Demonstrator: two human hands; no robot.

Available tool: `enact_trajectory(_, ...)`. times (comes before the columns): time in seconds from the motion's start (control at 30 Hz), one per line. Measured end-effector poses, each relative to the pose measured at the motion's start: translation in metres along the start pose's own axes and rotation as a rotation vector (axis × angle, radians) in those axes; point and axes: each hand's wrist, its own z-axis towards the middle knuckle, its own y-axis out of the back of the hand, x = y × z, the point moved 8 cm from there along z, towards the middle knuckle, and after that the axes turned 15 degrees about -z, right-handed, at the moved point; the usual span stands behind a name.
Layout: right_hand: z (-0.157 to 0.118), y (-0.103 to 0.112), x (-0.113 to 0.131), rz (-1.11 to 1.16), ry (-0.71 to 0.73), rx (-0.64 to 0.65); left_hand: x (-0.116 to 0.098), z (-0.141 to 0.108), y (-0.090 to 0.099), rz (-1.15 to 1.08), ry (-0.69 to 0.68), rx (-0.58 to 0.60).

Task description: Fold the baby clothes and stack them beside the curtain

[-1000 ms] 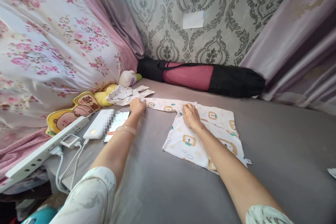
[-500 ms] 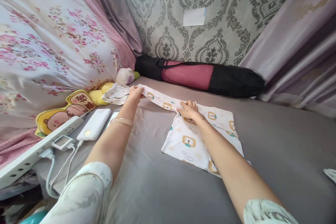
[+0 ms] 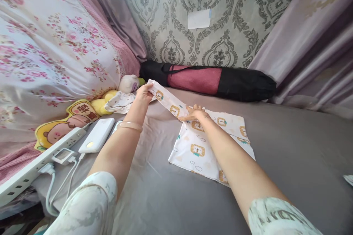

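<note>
A white garment with orange lion faces (image 3: 198,150) lies on the grey sheet (image 3: 165,198), its body part folded flat. One long narrow sleeve stretches from it toward the upper left. My left hand (image 3: 145,91) pinches the sleeve's far end and holds it slightly raised. At the sleeve's base my right hand (image 3: 195,113) rests on the fabric, its thumb and fingers apart. Just left of my left hand lies another small patterned cloth (image 3: 120,102).
A black and pink rolled bag (image 3: 193,79) lies along the wall. At the left are a yellow pig cushion (image 3: 56,132), a white plush toy (image 3: 129,83), a white power bank (image 3: 97,136) and a power strip (image 3: 41,161) with cables.
My left hand has lifted the sleeve end a little, and the sleeve now slants up more steeply. The thumb of my right hand has spread toward the sleeve. The view has shifted slightly.
</note>
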Motion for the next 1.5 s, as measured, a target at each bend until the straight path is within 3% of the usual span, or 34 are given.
enact_trajectory(0.2, 0.000, -0.002, -0.012, 0.167, 0.107, -0.161, -0.004, -0.026, -0.022, 0.121, -0.147, -0.071)
enact_trajectory(0.27, -0.006, 0.001, -0.028, 0.352, 0.144, -0.302, 0.002, -0.041, -0.038, 0.148, -0.189, -0.042)
enact_trajectory(0.37, -0.022, -0.005, -0.068, 0.766, 0.046, -0.459, 0.022, -0.069, -0.065, 0.190, -0.217, 0.049)
enact_trajectory(0.43, -0.033, -0.022, -0.090, 1.120, -0.029, -0.404, 0.043, -0.090, -0.083, 0.224, -0.218, 0.108)
enact_trajectory(0.57, -0.057, -0.054, -0.105, 1.747, -0.064, -0.166, 0.096, -0.136, -0.107, 0.292, -0.178, 0.199)
enact_trajectory(0.73, -0.069, -0.073, -0.122, 2.062, -0.127, -0.090, 0.160, -0.189, -0.117, 0.429, -0.185, 0.292)
enact_trajectory(0.8, -0.068, -0.079, -0.129, 2.126, -0.142, -0.088, 0.182, -0.206, -0.118, 0.490, -0.168, 0.348)
enact_trajectory(0.93, -0.064, -0.087, -0.138, 2.197, -0.126, -0.073, 0.218, -0.232, -0.123, 0.492, 0.013, 0.618)
enact_trajectory(1.03, -0.065, -0.089, -0.142, 2.204, -0.143, -0.080, 0.208, -0.224, -0.112, 0.620, -0.061, 0.654)
enact_trajectory(1.1, -0.066, -0.088, -0.143, 2.184, -0.172, -0.093, 0.190, -0.205, -0.100, 0.741, -0.173, 0.611)
enact_trajectory(1.27, -0.069, -0.088, -0.152, 2.033, -0.354, -0.203, 0.156, -0.157, -0.066, 1.072, -0.293, 0.539)
enact_trajectory(1.37, -0.073, -0.087, -0.160, 1.899, -0.435, -0.319, 0.159, -0.145, -0.047, 1.289, -0.264, 0.586)
enact_trajectory(1.5, -0.079, -0.084, -0.175, 1.598, -0.465, -0.466, 0.178, -0.149, -0.029, 1.472, -0.207, 0.722)
